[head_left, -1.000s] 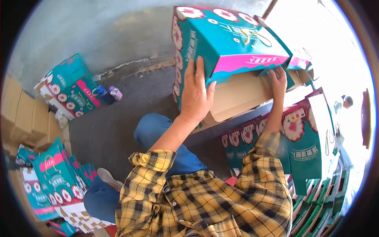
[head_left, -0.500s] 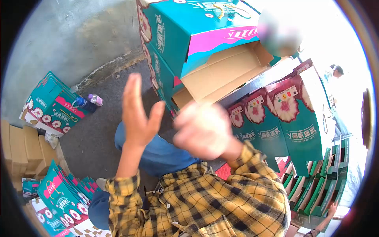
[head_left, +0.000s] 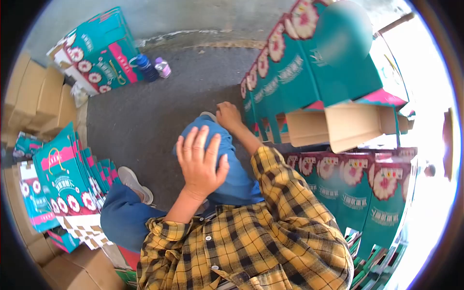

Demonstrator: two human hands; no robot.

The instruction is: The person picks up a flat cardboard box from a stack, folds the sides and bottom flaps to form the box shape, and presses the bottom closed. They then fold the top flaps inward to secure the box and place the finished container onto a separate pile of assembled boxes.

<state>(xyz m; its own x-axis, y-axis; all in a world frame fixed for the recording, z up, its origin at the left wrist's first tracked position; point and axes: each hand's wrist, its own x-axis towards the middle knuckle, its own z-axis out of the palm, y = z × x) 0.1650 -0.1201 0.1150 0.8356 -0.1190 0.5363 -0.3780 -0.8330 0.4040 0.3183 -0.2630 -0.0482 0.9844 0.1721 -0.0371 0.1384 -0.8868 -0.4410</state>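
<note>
At your far left stand brown cartons (head_left: 36, 96), and nearer you leans a stack of folded teal sheets (head_left: 67, 186) with a gold cord on the front. Your left shoe (head_left: 133, 183) is just beside it, so a foot drawn back carelessly could knock the sheets into a slide. Farther off, a teal pile (head_left: 104, 60) has a blue bottle (head_left: 146, 68) and a purple bottle (head_left: 163, 68) by it on the floor (head_left: 164, 104); a swung leg might tip either one.

Your left hand (head_left: 199, 166) lies palm down over your right knee (head_left: 220, 142), fingers spread wide and holding nothing. Your right hand (head_left: 229, 116) is beyond that knee, close to the upper boxes (head_left: 290, 79); its palm faces away, so I can't tell how far it is closed or whether it touches your leg.

Those boxes stand right of your right hand, in a row, with a brown flap (head_left: 357, 128) hanging out at the near end. Lift your right elbow sharply and it could catch that flap (thin card creases easily), or shove the row out of line. Below stand the lower boxes (head_left: 333, 193), close enough to your sleeve (head_left: 285, 169) to be jostled by a turn.
</note>
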